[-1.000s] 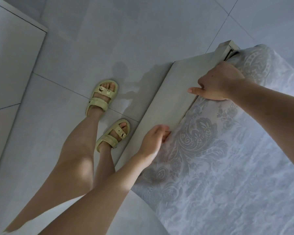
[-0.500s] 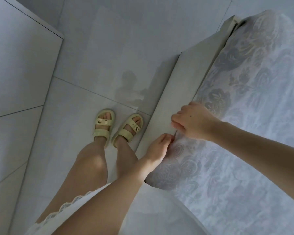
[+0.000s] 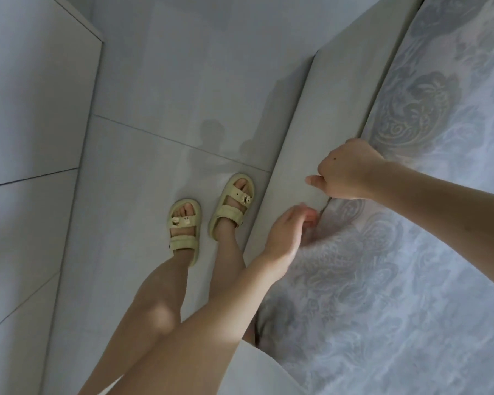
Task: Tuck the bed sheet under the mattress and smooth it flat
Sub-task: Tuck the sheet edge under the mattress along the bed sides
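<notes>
Right hand [image 3: 348,169] drawn off left hand [image 3: 285,235], curled on bed sheet [image 3: 411,280] edge, left grip blurred, unclear

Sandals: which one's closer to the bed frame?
The forward sandal, right beside the bed frame; the other sandal sits behind it, farther from the frame.

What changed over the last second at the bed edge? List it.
The right hand slid back along the bed frame from its corner toward the left hand; the feet stepped along too. The left hand stayed at the sheet edge.
</notes>
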A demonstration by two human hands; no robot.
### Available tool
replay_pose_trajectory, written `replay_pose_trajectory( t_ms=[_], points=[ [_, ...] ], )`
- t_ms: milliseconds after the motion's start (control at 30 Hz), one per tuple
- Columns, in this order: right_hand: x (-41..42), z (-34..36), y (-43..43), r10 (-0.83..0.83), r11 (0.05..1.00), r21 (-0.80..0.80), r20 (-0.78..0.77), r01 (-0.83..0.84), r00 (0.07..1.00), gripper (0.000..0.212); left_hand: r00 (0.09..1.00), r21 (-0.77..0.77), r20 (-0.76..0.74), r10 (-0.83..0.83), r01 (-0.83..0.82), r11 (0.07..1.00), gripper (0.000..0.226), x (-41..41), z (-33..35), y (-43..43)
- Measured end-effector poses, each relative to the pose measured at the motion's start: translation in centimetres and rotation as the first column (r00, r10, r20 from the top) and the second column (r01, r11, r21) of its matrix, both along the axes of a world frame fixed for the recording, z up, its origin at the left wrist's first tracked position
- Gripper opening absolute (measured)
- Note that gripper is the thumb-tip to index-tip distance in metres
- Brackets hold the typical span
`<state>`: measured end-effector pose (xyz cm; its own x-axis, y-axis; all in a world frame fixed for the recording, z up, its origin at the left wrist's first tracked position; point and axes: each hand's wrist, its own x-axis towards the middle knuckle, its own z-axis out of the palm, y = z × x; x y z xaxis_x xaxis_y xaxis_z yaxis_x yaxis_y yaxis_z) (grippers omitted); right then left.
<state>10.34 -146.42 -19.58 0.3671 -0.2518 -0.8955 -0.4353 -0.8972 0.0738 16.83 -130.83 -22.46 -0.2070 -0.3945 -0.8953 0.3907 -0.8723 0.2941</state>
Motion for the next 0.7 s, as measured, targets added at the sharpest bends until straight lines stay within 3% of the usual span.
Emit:
replay_pose_trajectory(
  t_ms=[133,267,333,467,600,700],
  points=[
    [0.1,-0.6,3.1,-0.065,0.997,0.044,-0.011,0.066,0.998,0.056,0.990,0.045,0.140,0.015,-0.021,0.999,0.030,2.0,-0.9,5.7],
    [-1.2,0.0,5.5,0.040,0.999,0.008,0.119,-0.041,0.992,0.050,0.973,0.171,0.221,-0.071,0.033,0.985,0.033,0.6,-1.7,11.2],
    [-1.8,0.6,5.9,0.062,0.998,-0.028,0.169,-0.058,0.984,0.048,0.970,0.187,0.243,-0.014,-0.032,0.982,0.032,-0.1,-1.2,12.9],
    [-2.0,1.0,6.7,0.071,0.997,-0.012,0.229,-0.070,0.971,0.048,0.973,0.122,0.139,0.184,-0.202,0.972,0.029,-1.2,0.0,13.9],
    [-1.2,0.4,8.1,0.125,0.983,0.121,0.115,-0.139,0.985,0.051,0.949,0.083,0.175,0.263,-0.281,0.956,0.020,-1.2,1.3,13.1],
    [-0.8,0.5,9.5,0.063,0.980,0.190,0.010,-0.064,0.998,0.059,0.937,0.038,0.158,0.312,-0.322,0.946,0.022,-0.7,2.1,12.3]
  ],
)
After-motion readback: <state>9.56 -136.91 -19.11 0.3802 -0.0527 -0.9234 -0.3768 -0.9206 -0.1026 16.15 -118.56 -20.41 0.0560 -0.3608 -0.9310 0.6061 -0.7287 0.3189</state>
